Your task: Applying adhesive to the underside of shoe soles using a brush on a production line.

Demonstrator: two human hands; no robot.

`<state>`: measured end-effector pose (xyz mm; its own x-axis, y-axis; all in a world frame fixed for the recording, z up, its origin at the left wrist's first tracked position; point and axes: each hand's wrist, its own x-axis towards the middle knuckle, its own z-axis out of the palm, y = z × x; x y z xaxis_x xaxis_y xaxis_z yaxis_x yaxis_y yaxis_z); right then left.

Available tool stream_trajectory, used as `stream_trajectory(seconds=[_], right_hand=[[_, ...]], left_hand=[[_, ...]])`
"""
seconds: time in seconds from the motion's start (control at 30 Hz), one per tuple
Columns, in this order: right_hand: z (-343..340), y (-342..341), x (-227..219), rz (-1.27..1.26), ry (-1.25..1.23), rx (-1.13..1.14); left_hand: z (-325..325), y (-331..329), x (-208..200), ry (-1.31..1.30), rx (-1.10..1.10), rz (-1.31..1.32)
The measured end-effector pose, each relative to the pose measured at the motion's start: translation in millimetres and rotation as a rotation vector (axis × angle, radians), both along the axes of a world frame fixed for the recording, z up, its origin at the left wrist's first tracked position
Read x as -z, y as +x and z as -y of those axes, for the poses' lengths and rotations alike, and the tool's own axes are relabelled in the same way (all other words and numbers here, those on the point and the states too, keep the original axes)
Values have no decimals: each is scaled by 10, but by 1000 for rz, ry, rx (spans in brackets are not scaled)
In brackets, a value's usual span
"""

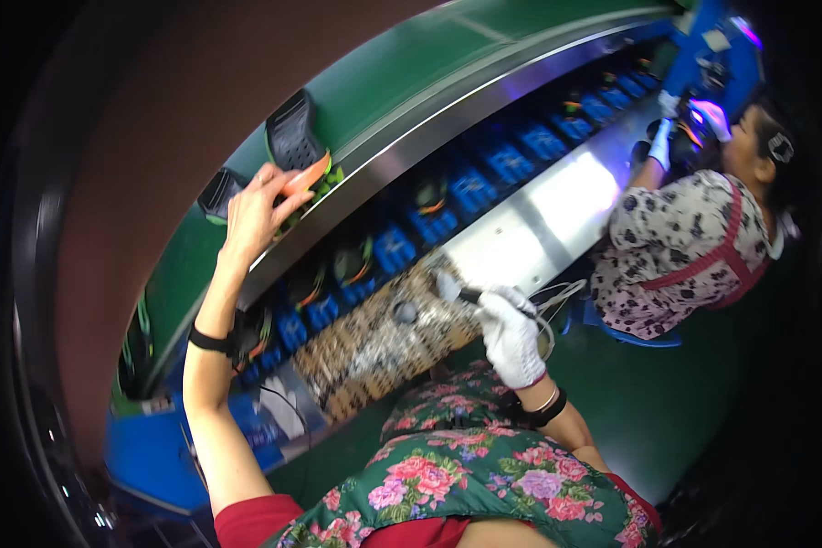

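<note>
My bare left hand (pixel 251 217) reaches over the edge of a green conveyor belt, its fingers closed on a flat, pointed orange piece (pixel 310 173). Small bright green pieces (pixel 331 184) lie just below it, along the belt's metal edge. Close by on the belt rest a dark shoe sole with a perforated surface (pixel 294 135) and a second dark sole (pixel 221 194). In a white knit glove, my right hand (pixel 511 342) grips a brush (pixel 468 295) with a dark handle and a pale head. The brush hovers above or touches the worktop; I cannot tell which.
Beneath my hands runs a narrow worktop (pixel 338 365) with a speckled, stained covering and a round grey spot or dish (pixel 405 312). A lower line of blue holders (pixel 395 248) carries dark shoes. A seated co-worker (pixel 685 247) works at right beside a purple light. Pale cables (pixel 557 297) hang near my right hand.
</note>
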<state>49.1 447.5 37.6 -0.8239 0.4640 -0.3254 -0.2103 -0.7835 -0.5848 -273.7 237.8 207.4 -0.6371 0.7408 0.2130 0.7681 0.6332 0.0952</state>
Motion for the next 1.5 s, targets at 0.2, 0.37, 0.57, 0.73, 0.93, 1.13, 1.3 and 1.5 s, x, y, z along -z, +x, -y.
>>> stream_trajectory(seconds=[0.2,0.37,0.57,0.73,0.93,1.13,1.3,1.5], right_hand=[[779,-355,23,3,-149,-55],[1241,-372,-40,-58,-219,-74],[1521,-190,-182,-29,-246,-102],[1556,-181,-253,-77,-253,-180],[1610,-243,-373,-102,-313,-277],[1701,-194,-630,-190,-375,-349],[1791,-249,-907,-161,-220,-444],[1710,-465,-1099,-178,494,-564]], left_hand=[[1411,-214,222,172,-51,44],[2028,-55,343,316,-424,62],[2813,575,600,790,-420,-86],[3101,1505,848,1470,-411,287],[2559,1948,1130,1656,-520,679],[2284,1951,1566,1841,-257,1334],[2037,2467,1812,1874,-221,1711],[1620,2745,1795,1864,-233,1691]])
